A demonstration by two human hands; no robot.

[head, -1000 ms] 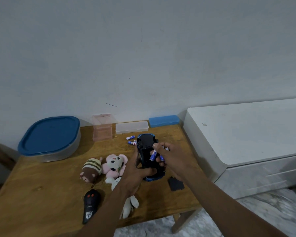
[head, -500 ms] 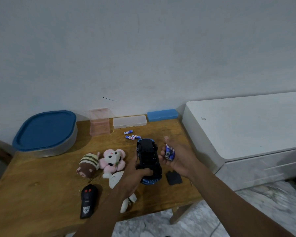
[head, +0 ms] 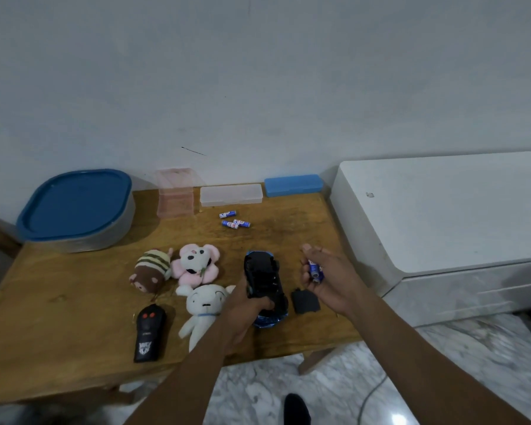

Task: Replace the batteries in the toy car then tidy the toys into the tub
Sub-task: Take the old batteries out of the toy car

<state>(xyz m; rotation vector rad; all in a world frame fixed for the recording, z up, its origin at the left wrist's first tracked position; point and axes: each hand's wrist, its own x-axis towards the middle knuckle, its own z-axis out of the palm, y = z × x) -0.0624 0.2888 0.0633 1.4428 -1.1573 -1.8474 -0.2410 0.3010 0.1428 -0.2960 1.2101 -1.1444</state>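
Left hand: fingers curled round the overturned toy car, low over the table. Right hand: fingers cupped round blue batteries. Black battery cover lies below it. 3 loose batteries beyond; lidded tub back-left.

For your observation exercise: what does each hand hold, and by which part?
Left hand grips the upturned car at its near end. Right hand cups batteries in its palm.
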